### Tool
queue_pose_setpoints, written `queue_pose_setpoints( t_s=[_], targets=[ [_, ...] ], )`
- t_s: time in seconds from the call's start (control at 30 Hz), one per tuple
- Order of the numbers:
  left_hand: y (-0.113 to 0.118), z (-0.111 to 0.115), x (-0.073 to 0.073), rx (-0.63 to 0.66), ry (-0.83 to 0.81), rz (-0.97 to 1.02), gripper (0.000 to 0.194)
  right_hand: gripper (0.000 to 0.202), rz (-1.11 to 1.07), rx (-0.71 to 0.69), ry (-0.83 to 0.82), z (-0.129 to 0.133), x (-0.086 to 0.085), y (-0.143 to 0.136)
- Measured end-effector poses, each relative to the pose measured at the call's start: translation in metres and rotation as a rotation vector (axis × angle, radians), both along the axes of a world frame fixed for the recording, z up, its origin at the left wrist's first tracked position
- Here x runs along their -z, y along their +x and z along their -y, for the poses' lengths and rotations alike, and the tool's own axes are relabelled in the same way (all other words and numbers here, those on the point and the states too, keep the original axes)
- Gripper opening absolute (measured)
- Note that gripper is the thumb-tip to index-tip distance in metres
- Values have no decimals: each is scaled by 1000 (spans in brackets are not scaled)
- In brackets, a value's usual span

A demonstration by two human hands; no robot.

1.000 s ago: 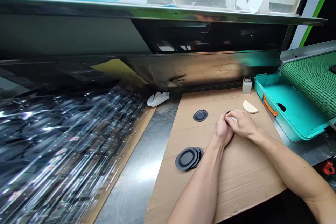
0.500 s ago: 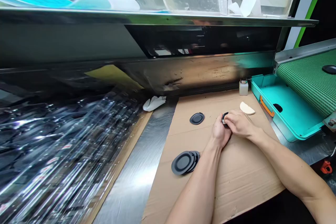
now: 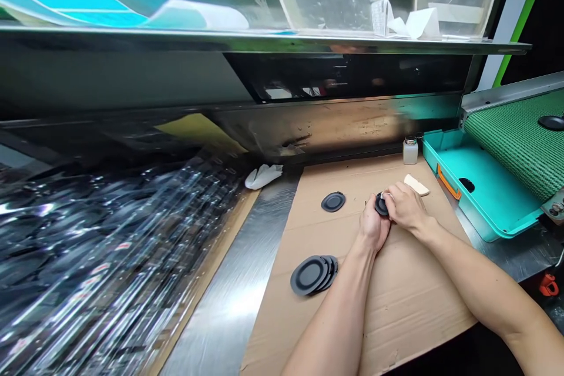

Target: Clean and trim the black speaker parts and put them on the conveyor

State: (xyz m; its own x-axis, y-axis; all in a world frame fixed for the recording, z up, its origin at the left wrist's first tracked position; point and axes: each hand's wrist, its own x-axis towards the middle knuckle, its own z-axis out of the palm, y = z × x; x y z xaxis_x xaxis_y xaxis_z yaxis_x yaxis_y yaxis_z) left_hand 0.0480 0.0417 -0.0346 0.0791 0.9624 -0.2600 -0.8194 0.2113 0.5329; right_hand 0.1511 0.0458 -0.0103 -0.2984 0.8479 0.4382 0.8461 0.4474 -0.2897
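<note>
My left hand [image 3: 373,224] is closed around a round black disc [image 3: 381,205], its dished face turned up. My right hand [image 3: 405,204] lies over the disc's far right edge with the fingers pinched. A bit of white material [image 3: 385,194], too small to name, shows at those fingertips against the disc. Left of my hands lies a single black disc [image 3: 333,201] on the cardboard sheet [image 3: 396,299]. Closer to me, beside my left forearm, several like discs [image 3: 309,275] overlap in a leaning stack. Just beyond my right hand is a cream half-round pad [image 3: 416,184].
A small bottle with a metal top [image 3: 410,150] stands at the cardboard's far edge. To its right are a teal tray [image 3: 497,211] and a green conveyor belt [image 3: 520,120] carrying a black disc. Clear plastic packs [image 3: 110,258] fill the left; a crumpled white tissue [image 3: 263,176] lies behind.
My right fingers and the white bit have shifted from the disc's near part to its far edge, so more of the black face shows. The view has tilted slightly.
</note>
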Motion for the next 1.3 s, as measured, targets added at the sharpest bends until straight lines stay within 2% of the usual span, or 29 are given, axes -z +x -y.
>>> queue_pose_setpoints(
  t_s=[0.1,0.17,0.27,0.37,0.5,0.57,0.67,0.73,0.77,0.87,0.97,1.03,1.1,1.3],
  targets=[
    [0,0,-1,-13,15,-50,38,20,-16,67,1,-3,4,0],
    [-4,-1,-2,-21,21,-72,42,17,-32,56,-32,-2,4,2],
    [-10,-2,-3,-29,12,-78,49,11,-49,-62,-72,1,4,4],
    [-10,-3,-4,-77,-12,-72,48,10,-73,-160,-59,2,5,3],
    [-1,-1,-2,-107,-18,-18,40,15,-144,-22,14,0,9,-5],
    [1,-1,-1,-120,-21,-10,38,16,-184,-10,18,1,10,-9],
    [-1,0,-1,-143,-11,-31,40,13,-210,-175,-41,3,8,-10],
    [-5,0,-2,-126,-7,-45,44,10,-167,-274,-88,3,6,-6],
    [-6,0,-3,-104,-5,-51,46,10,-136,-276,-98,3,5,-4],
    [-8,-1,-4,-67,6,-57,48,13,-73,-157,-71,2,3,3],
    [-10,-4,-4,-106,-10,-48,48,11,-77,-208,-84,2,3,5],
    [-13,-5,-3,-75,-14,-34,50,9,-107,-222,-91,3,5,2],
    [-15,-4,-4,-22,3,1,50,13,-172,-167,-44,4,7,-2],
    [-7,8,-12,111,49,130,37,16,-396,-158,50,5,6,-11]
  ],
)
